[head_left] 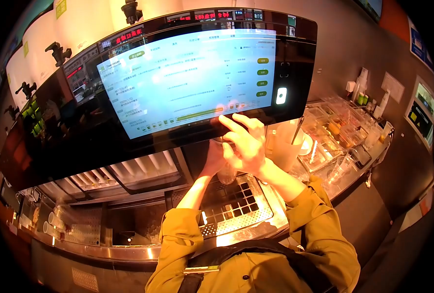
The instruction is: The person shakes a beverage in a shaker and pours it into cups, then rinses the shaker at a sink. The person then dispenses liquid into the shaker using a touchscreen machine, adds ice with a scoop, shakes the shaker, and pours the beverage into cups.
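Note:
My right hand (247,142) is raised to the lower edge of a large touchscreen (192,83), its index fingertip at the bottom of the lit display. The fingers are apart and partly bent, with nothing held in them. Just below the screen, my left hand (215,157) is closed around the side of a clear plastic cup (227,175). Its fingers are mostly hidden behind my right hand and the cup. The display carries rows of text, green buttons and a strip of small cup icons along its bottom.
Beneath my arms is a metal counter with a black drain grid (239,200). Lidded ingredient containers (336,128) crowd the right side, beside clear cups (341,167). White dispensers with black taps (57,52) stand behind the screen. An open bin section (134,217) lies at left.

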### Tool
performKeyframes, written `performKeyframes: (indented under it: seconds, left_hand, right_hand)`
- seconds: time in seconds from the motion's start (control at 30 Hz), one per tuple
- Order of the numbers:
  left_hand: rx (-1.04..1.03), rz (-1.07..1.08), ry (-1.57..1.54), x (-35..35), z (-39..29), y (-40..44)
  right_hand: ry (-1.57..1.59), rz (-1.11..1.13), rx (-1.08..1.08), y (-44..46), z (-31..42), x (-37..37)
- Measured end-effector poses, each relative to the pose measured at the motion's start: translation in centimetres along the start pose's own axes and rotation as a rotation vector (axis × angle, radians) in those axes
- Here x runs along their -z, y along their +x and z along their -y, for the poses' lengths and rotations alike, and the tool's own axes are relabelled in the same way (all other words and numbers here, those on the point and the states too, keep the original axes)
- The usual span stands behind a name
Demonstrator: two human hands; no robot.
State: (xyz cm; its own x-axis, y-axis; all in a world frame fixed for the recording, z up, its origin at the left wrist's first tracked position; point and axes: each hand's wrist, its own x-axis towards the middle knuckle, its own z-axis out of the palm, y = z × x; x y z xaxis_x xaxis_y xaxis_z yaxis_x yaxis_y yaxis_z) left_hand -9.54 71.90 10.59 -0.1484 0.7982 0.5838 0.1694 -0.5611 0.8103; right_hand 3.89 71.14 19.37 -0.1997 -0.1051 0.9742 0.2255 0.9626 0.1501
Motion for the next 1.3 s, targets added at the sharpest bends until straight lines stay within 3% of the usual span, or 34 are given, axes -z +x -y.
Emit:
performKeyframes:
  seconds: [0.2, 0.33, 0.37, 0.47, 0.53, 0.57, 0.6, 0.67, 0.73, 0.93, 1.1, 1.2, 1.3]
  left_hand:
    - [0.097, 0.066, -0.103, 0.7, 2.2, 0.6]
    - [0.016, 0.005, -0.134, -0.8, -2.7, 0.6]
    - [-0.052, -0.04, -0.154, -0.7, -1.8, 0.5]
    - [0.006, 0.053, -0.242, -0.4, -0.4, 0.5]
    - [-0.07, 0.038, -0.1, -0.3, 0.7, 0.8]
    - [-0.008, 0.078, -0.091, -0.1, 1.2, 0.7]
    - [0.019, 0.148, -0.238, 0.3, 3.3, 1.1]
    - [-0.137, 0.146, -0.389, 0.7, 8.7, 2.2]
    - [-0.178, 0.131, -0.406, 0.6, 8.4, 2.4]
    - [0.085, 0.026, -0.091, 0.1, 3.6, 0.4]
    - [0.046, -0.068, -0.27, -0.5, -0.8, 0.5]
    - [0.018, -0.028, -0.133, -0.4, -0.4, 0.4]
    - [0.058, -0.046, -0.186, -0.3, 2.3, 0.5]
  right_hand:
    - [-0.078, -0.053, 0.005, 0.6, -0.4, 0.5]
    - [-0.049, -0.122, 0.039, 2.5, -0.5, 1.5]
    - [-0.044, -0.119, 0.036, 3.3, -0.5, 1.4]
    - [-0.029, -0.102, 0.082, 6.1, -0.1, 0.1]
    - [-0.005, -0.078, 0.124, 7.6, 0.5, -0.5]
    - [0.027, -0.078, 0.134, 8.0, 0.6, -1.0]
    - [0.019, -0.077, 0.139, 8.2, 0.8, -1.5]
    - [0.024, -0.073, 0.152, 8.4, 1.0, -2.3]
    - [0.042, -0.069, 0.168, 8.6, 1.2, -2.9]
    - [0.057, 0.001, 0.201, 10.1, 2.6, -4.1]
    - [0.015, -0.116, 0.079, 5.3, 1.9, 0.1]
    - [-0.004, -0.053, 0.011, 2.0, 0.4, 0.4]
    - [-0.001, -0.009, 0.005, 1.3, 0.0, 0.3]
